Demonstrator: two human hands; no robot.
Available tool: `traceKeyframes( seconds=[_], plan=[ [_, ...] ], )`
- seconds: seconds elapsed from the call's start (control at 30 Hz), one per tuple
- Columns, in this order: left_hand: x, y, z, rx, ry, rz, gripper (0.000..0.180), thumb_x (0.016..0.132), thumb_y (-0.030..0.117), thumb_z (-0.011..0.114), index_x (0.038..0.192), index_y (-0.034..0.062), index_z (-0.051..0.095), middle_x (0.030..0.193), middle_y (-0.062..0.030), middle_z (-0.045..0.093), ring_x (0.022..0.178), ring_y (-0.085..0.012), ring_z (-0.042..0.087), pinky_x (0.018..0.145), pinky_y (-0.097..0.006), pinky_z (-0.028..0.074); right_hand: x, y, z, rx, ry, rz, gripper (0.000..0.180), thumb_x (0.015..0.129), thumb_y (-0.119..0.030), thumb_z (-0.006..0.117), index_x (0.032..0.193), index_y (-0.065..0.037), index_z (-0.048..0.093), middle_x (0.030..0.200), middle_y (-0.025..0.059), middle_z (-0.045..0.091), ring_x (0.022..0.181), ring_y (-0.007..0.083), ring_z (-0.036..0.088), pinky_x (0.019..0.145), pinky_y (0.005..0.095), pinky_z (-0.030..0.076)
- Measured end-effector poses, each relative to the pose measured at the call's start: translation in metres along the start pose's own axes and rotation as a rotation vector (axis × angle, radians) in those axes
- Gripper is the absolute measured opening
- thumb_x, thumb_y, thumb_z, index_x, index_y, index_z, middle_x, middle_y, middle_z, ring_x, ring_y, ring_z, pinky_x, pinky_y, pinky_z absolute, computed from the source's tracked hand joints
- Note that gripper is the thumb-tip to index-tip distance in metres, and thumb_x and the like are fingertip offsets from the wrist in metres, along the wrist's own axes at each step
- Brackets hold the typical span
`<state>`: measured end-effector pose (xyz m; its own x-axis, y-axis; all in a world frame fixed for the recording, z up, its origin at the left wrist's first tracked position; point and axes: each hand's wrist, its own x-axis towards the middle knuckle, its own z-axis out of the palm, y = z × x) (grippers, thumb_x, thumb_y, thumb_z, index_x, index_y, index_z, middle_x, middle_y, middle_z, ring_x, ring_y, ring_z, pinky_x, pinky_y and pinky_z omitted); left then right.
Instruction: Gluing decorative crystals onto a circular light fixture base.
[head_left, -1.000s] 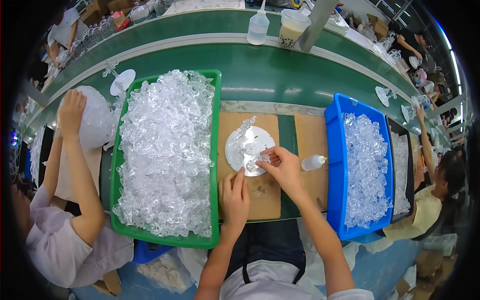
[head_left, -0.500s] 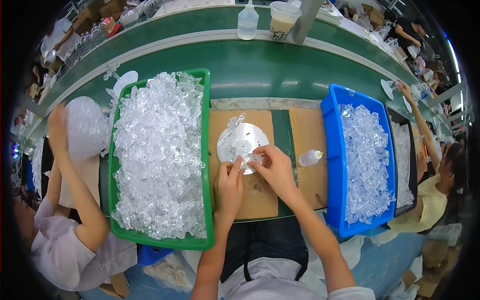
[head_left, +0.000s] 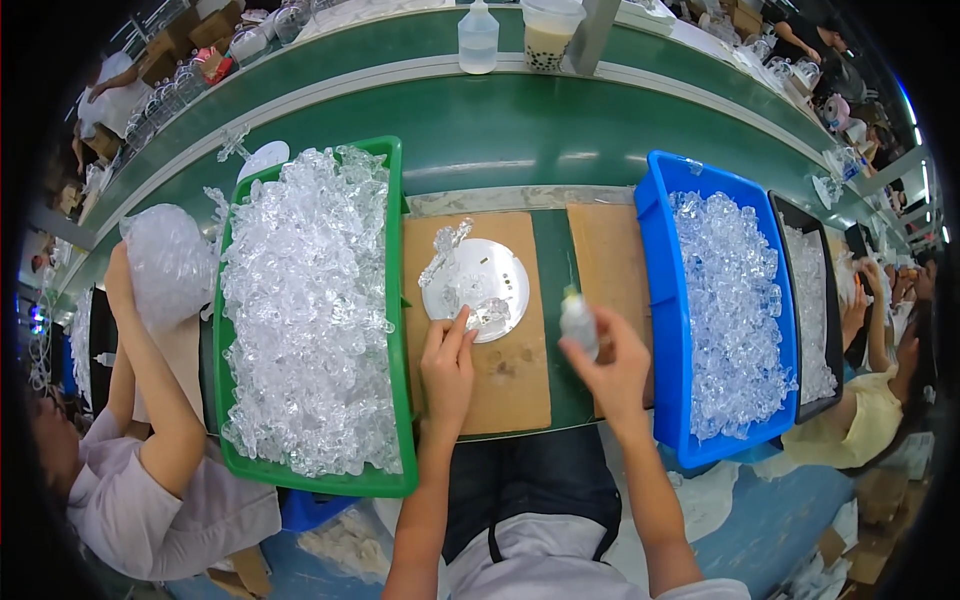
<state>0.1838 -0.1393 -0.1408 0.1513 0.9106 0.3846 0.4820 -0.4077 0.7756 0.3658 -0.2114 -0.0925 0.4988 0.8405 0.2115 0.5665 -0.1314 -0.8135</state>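
Note:
My left hand is at the near left rim of a round white disc, its fingertips closed on a clear plastic piece. On the disc's left side lies a longer, branched clear plastic part. The disc rests on a brown cardboard sheet. To its right, my right hand grips a small squeeze bottle with a yellowish tip. The bottle is held upright above the gap between two cardboard sheets, apart from the disc.
A green bin heaped with clear plastic pieces stands on the left. On the right are a blue bin and a black tray of similar pieces. A clear bottle and a drink cup stand on the back ledge. Co-workers sit on both sides.
My right hand has left the disc, moved right and picked the squeeze bottle up off the cardboard. My left hand stays at the disc with the clear piece.

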Motion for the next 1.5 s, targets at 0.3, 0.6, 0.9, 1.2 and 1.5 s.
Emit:
traceKeyframes(
  seconds=[0.3, 0.6, 0.9, 1.2, 1.5],
  plan=[
    [0.000, 0.001, -0.002, 0.002, -0.008, -0.019, 0.031, 0.081, -0.002, 0.061, 0.112, 0.0028, 0.062, 0.079, -0.0113, 0.054, 0.065, -0.0203, 0.053, 0.059, -0.030, 0.043, -0.030, -0.026, 0.017, -0.330, -0.316, -0.182, 0.028, 0.066, -0.024, 0.071, 0.089, -0.011, 0.060, 0.075, 0.0065, 0.056, 0.068, 0.0263, 0.060, 0.056, 0.0358, 0.047],
    [0.002, 0.001, -0.002, 0.004, -0.014, -0.024, 0.031, 0.081, -0.002, 0.061, 0.112, 0.0043, 0.063, 0.078, -0.0110, 0.053, 0.064, -0.0205, 0.053, 0.059, -0.031, 0.043, -0.025, -0.027, 0.033, -0.312, -0.309, -0.211, 0.028, 0.067, -0.023, 0.070, 0.089, -0.011, 0.059, 0.078, 0.0066, 0.057, 0.070, 0.0262, 0.060, 0.057, 0.0363, 0.047],
    [0.002, 0.002, -0.002, 0.006, -0.010, -0.033, 0.031, 0.081, 0.000, 0.062, 0.111, 0.0045, 0.063, 0.077, -0.0105, 0.053, 0.064, -0.0198, 0.052, 0.058, -0.030, 0.042, -0.028, -0.022, 0.034, -0.271, -0.257, -0.162, 0.028, 0.066, -0.020, 0.071, 0.089, -0.009, 0.059, 0.077, 0.0072, 0.059, 0.070, 0.0272, 0.060, 0.058, 0.0367, 0.047],
    [0.002, 0.003, -0.002, 0.010, -0.009, -0.035, 0.032, 0.079, -0.002, 0.063, 0.110, 0.0041, 0.064, 0.076, -0.0096, 0.051, 0.062, -0.0183, 0.050, 0.056, -0.029, 0.042, -0.026, -0.019, 0.027, -0.287, -0.245, -0.084, 0.028, 0.068, -0.023, 0.070, 0.089, -0.009, 0.058, 0.076, 0.0070, 0.059, 0.068, 0.0267, 0.060, 0.056, 0.0372, 0.047],
    [0.001, 0.005, -0.004, 0.091, -0.015, -0.018, 0.034, 0.076, 0.000, 0.067, 0.109, 0.0066, 0.066, 0.071, -0.0082, 0.047, 0.060, -0.0178, 0.045, 0.056, -0.030, 0.039, -0.028, -0.022, 0.022, -0.336, -0.279, -0.040, 0.031, 0.069, -0.027, 0.070, 0.091, -0.010, 0.057, 0.076, 0.0057, 0.058, 0.066, 0.0238, 0.060, 0.056, 0.0364, 0.047]
  ],
)
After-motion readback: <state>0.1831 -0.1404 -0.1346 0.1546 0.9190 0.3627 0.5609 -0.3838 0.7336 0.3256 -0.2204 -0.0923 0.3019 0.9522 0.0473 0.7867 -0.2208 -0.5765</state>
